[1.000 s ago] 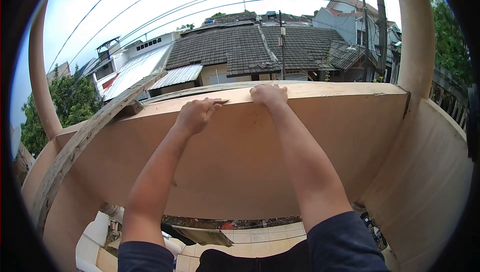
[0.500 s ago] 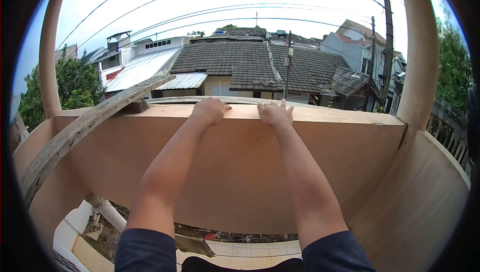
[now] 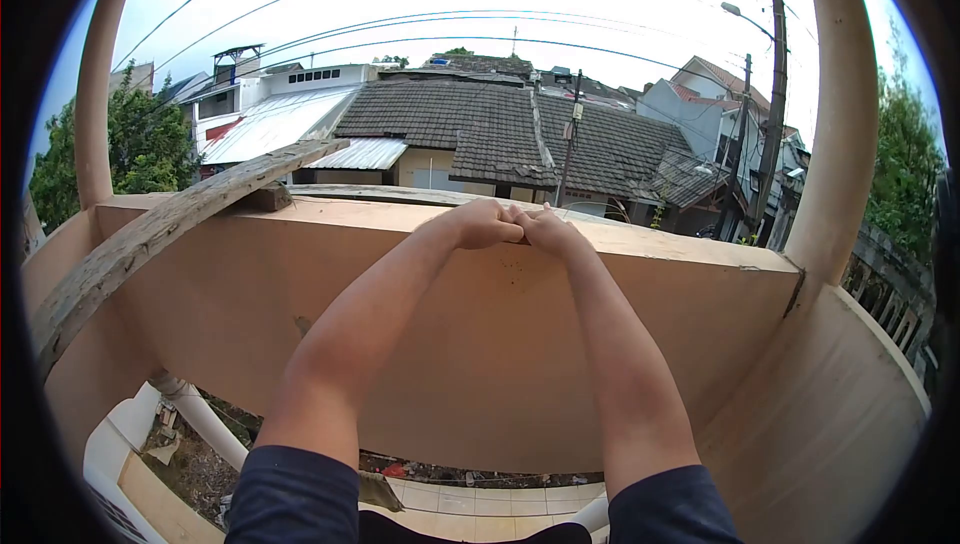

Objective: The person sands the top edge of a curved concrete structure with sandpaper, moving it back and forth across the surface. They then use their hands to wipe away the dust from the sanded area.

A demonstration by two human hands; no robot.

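Note:
Both arms reach forward to the top of a peach-coloured parapet wall (image 3: pixel 420 324). My left hand (image 3: pixel 487 224) is closed, knuckles up, over the ledge's near edge. Right beside it, my right hand (image 3: pixel 550 232) is closed too, and the fingers of the two hands meet. A small dark bit shows beneath the fingers, too small to name. Whatever the fingers hold, if anything, is hidden. Just beyond the hands, a long wooden board (image 3: pixel 390 192) runs along the far side of the wall top.
At left, a weathered plank (image 3: pixel 180 216) slants across the wall, with a brown block (image 3: pixel 268 198) under it. Round pillars (image 3: pixel 845 104) rise at both sides. Below the wall lie a tiled floor (image 3: pixel 470 502) and a white pipe (image 3: pixel 210 424). Tiled roofs (image 3: pixel 430 114) stand beyond.
My left hand has moved right along the ledge until it meets my right hand, which stays at about the same spot. The view has tilted slightly.

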